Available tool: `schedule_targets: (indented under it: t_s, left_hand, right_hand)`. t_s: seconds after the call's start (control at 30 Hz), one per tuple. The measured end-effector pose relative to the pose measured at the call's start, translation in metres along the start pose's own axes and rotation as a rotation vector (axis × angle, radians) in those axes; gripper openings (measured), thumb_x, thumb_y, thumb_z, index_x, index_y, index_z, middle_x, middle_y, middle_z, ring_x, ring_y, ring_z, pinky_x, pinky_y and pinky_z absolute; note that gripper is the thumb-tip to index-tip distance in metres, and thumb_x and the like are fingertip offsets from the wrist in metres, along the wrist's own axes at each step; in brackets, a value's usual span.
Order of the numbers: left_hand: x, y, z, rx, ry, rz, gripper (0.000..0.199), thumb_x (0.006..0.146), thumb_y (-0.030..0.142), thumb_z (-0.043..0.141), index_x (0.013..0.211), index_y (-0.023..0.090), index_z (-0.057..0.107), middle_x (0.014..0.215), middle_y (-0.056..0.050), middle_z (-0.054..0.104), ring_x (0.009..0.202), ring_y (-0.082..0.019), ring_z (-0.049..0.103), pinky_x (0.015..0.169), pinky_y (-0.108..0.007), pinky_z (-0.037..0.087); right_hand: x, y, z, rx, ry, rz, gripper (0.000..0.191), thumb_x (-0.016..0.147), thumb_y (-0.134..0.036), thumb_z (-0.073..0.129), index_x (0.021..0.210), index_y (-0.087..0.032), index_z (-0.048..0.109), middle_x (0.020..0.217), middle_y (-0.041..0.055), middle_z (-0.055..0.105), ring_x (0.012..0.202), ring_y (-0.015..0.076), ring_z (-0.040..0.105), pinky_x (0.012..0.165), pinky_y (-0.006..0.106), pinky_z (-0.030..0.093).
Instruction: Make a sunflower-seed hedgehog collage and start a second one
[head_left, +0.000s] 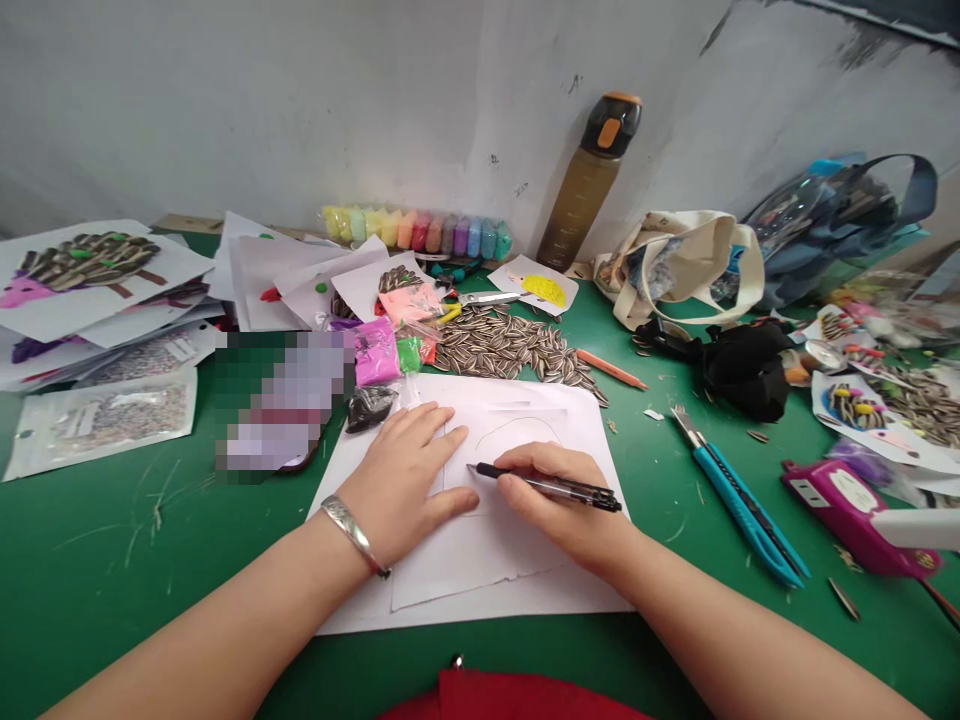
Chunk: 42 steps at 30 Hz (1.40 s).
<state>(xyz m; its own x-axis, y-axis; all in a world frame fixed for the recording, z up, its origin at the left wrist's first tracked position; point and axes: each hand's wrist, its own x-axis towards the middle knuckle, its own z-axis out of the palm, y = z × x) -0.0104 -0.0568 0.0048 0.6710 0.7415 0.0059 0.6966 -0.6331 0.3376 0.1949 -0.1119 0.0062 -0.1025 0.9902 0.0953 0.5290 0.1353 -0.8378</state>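
Observation:
My right hand (559,500) is closed around a black pen (559,488), its tip at the white paper (480,560) near the left part of a thin curved line. With fingers spread, my left hand (409,470) lies flat on the same paper, a silver bracelet (349,530) on its wrist. That smaller torn-edged sheet rests on a larger white sheet (352,600). Just beyond the sheets lies a heap of striped sunflower seeds (510,345). Packets of purple clay (376,350) and black clay (371,408) are near my left fingertips.
A blue utility knife (742,510), an orange pencil (611,370) and a magenta glue gun (855,510) lie to the right. At left are a blurred phone (289,400) and stacked seed pictures (90,280). A brown bottle (589,190) and a cloth bag (675,260) stand by the wall.

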Motion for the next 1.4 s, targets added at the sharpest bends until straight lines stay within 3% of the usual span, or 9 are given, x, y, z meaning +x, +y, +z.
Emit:
schedule_targets:
  t_s: [0.2,0.5,0.7,0.97,1.3,1.4]
  left_hand:
    - [-0.0005,-0.0006,0.0007,-0.001,0.001,0.001,0.062,0.08,0.049,0.065,0.13,0.013,0.057,0.142,-0.02,0.047,0.133,-0.037,0.038,0.111,-0.056,0.03]
    - [0.0009,-0.0005,0.0005,-0.004,-0.003,-0.001,0.062,0.08,0.047,0.066,0.13,0.012,0.058,0.141,-0.02,0.048,0.133,-0.037,0.038,0.11,-0.057,0.03]
    - [0.001,0.0002,-0.0004,-0.011,-0.004,-0.009,0.062,0.079,0.047,0.067,0.129,0.011,0.058,0.141,-0.021,0.048,0.132,-0.038,0.039,0.11,-0.057,0.03]
    - [0.0014,0.001,-0.0012,-0.014,-0.018,-0.02,0.063,0.08,0.047,0.066,0.13,0.012,0.057,0.142,-0.02,0.047,0.133,-0.038,0.038,0.111,-0.057,0.03]
    - [0.0002,0.0005,-0.0006,-0.016,-0.01,-0.013,0.061,0.08,0.047,0.066,0.13,0.013,0.058,0.142,-0.02,0.047,0.133,-0.038,0.038,0.11,-0.058,0.029]
    - [0.0007,0.0002,-0.0001,-0.025,0.006,-0.007,0.06,0.08,0.047,0.066,0.129,0.013,0.058,0.141,-0.019,0.048,0.133,-0.038,0.038,0.11,-0.058,0.03]
  right_hand:
    - [0.0,0.0002,-0.0006,0.113,0.061,0.087,0.011,0.081,-0.022,0.061,0.087,-0.022,0.07,0.086,-0.0004,0.073,0.075,0.0142,0.066,0.068,0.025,0.051]
    - [-0.0011,0.0018,0.0023,0.07,0.043,0.062,0.013,0.08,-0.02,0.06,0.089,-0.022,0.07,0.085,-0.0003,0.073,0.076,0.0147,0.067,0.07,0.026,0.051]
    - [0.0004,0.001,0.0017,-0.03,-0.012,-0.036,0.014,0.079,-0.019,0.062,0.089,-0.023,0.071,0.083,-0.0015,0.074,0.076,0.0149,0.067,0.079,0.029,0.049]
    - [0.0007,0.0001,0.0007,0.091,0.06,0.074,0.012,0.081,-0.021,0.06,0.088,-0.023,0.07,0.086,-0.0008,0.073,0.076,0.0141,0.067,0.069,0.025,0.051]
    - [-0.0001,0.0007,0.0024,-0.012,0.001,-0.015,0.013,0.079,-0.02,0.062,0.089,-0.024,0.071,0.084,-0.0016,0.074,0.076,0.0149,0.067,0.078,0.029,0.05]
    - [-0.0009,0.0004,0.0009,0.03,0.015,0.019,0.014,0.08,-0.021,0.062,0.089,-0.023,0.071,0.086,-0.0007,0.074,0.078,0.0154,0.067,0.075,0.028,0.051]
